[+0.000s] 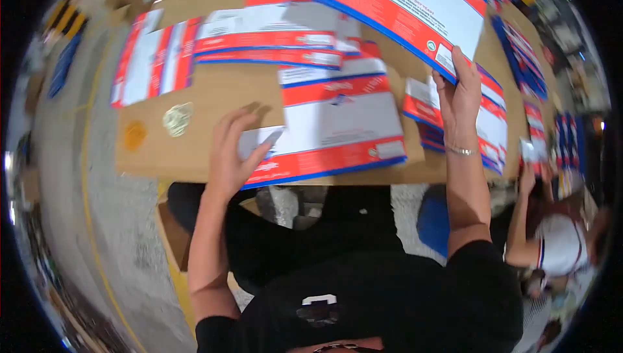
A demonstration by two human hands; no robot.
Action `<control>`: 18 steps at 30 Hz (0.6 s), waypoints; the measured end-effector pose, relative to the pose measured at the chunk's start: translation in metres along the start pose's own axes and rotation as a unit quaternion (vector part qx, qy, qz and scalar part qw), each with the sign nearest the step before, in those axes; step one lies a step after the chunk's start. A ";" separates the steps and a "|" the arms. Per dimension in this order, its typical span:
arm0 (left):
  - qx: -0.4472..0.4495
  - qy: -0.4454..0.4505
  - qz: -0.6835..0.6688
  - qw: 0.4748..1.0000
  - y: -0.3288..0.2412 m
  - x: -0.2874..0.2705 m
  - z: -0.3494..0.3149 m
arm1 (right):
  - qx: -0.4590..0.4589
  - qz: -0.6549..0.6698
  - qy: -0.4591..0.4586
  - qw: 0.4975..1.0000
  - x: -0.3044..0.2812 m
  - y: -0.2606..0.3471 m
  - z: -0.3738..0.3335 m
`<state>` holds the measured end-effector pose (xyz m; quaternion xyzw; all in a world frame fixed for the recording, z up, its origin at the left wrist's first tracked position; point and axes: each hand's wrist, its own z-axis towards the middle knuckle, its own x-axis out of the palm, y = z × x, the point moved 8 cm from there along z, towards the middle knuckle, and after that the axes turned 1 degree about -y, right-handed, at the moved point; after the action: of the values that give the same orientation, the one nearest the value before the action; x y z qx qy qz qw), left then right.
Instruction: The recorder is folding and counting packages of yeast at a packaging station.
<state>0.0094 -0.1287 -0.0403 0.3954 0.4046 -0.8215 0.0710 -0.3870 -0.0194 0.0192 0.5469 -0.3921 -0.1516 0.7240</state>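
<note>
My right hand (462, 93) is closed on the near right corner of a large flat carton (389, 2), printed white, red and blue. That carton is raised over the table and slopes up toward the far left. Below it, another flat carton (344, 113) lies near the table's front edge. My left hand (232, 148) is at that carton's left end, its thumb and fingers apart. A small grey pointed thing (275, 137) shows at the thumb tip; whether it is held or worn there I cannot make out.
More flat cartons (269, 28) lie stacked at the back, with others (156, 58) at the left. A pale tangle like rubber bands (177, 119) sits beside an orange patch (135, 135) on the brown tabletop (195, 165). Another person (558, 239) works at the right.
</note>
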 end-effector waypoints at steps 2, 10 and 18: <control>0.022 0.076 0.001 0.997 -0.017 0.004 -0.007 | -0.018 -0.018 -0.024 0.999 -0.072 0.017 0.007; 0.017 0.242 0.131 0.961 -0.015 0.036 -0.015 | 0.141 -0.227 -0.204 0.942 -0.339 0.099 -0.041; 0.001 0.314 0.197 0.929 -0.009 0.035 0.004 | -0.052 -0.493 0.019 0.868 -0.139 0.036 0.010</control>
<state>-0.0206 -0.1181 -0.0584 0.7052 0.3197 -0.6248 0.1005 -0.4920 0.0766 -0.0034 0.6338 -0.0490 -0.4982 0.5897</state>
